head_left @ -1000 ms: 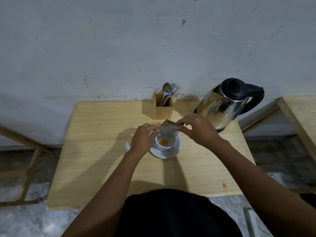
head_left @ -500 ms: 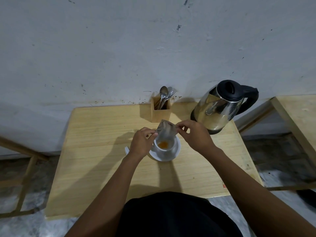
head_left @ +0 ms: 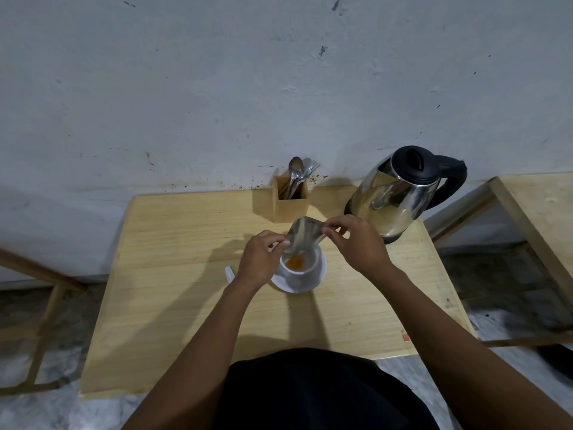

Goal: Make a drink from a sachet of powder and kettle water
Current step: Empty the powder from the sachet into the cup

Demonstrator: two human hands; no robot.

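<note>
head view is showing the left hand [head_left: 259, 259] and right hand [head_left: 356, 242] both pinching the tilted sachet [head_left: 305, 235] over the cup [head_left: 299, 265]; shaking off-centre is risking powder spilling onto the saucer [head_left: 316, 280].

The left hand [head_left: 259, 262] hides the saucer's [head_left: 313, 282] near-left rim (sachet [head_left: 305, 234] print unreadable).

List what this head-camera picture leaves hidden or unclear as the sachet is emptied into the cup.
- Sachet: print too dim and blurred to read; whether powder remains cannot be told.
- Kettle: lid shut, water level hidden.
- Cup: handle hidden behind the left hand.
- Cutlery holder: utensil handles hidden inside.
</note>
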